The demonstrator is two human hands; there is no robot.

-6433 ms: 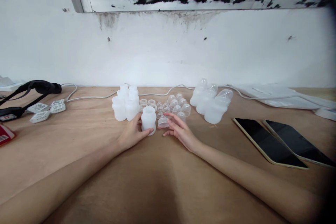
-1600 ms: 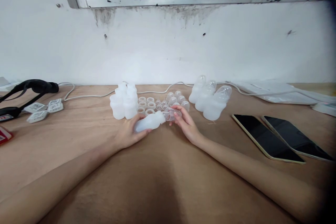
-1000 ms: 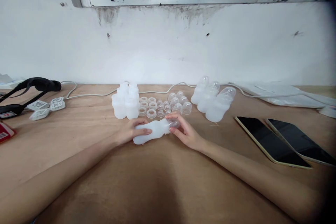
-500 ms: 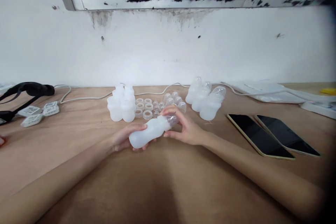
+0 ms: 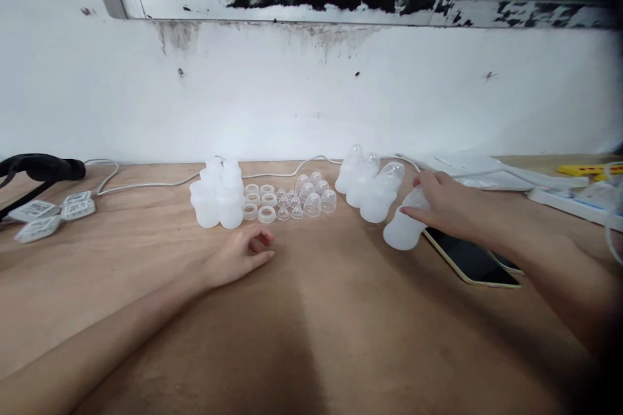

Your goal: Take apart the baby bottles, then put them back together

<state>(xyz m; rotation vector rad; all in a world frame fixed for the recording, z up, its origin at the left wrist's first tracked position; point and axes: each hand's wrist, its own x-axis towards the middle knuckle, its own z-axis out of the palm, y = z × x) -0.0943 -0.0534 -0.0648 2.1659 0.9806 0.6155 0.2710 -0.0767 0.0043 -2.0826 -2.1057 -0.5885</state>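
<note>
My right hand (image 5: 435, 204) grips a white baby bottle (image 5: 405, 227) near its top, at the right of the table beside several capped bottles (image 5: 377, 198). The hand hides most of its upper end. My left hand (image 5: 242, 254) rests on the wood with curled fingers apart and nothing in them. Beyond it are several uncapped white bottles (image 5: 219, 198) in a cluster. To their right lie rows of translucent rings (image 5: 267, 214), small clear teats (image 5: 296, 213) and clear dome caps (image 5: 328, 201).
A phone (image 5: 472, 259) lies under my right forearm, with another mostly covered behind it. A white cable (image 5: 146, 185) runs along the wall. White labelled packets (image 5: 39, 228) and a black strap (image 5: 43, 168) are at the left. A white power strip (image 5: 559, 201) sits at the right.
My right hand has carried the bottle from the middle to the right, next to the capped bottles. My left hand has let go of it. The view has shifted slightly right.
</note>
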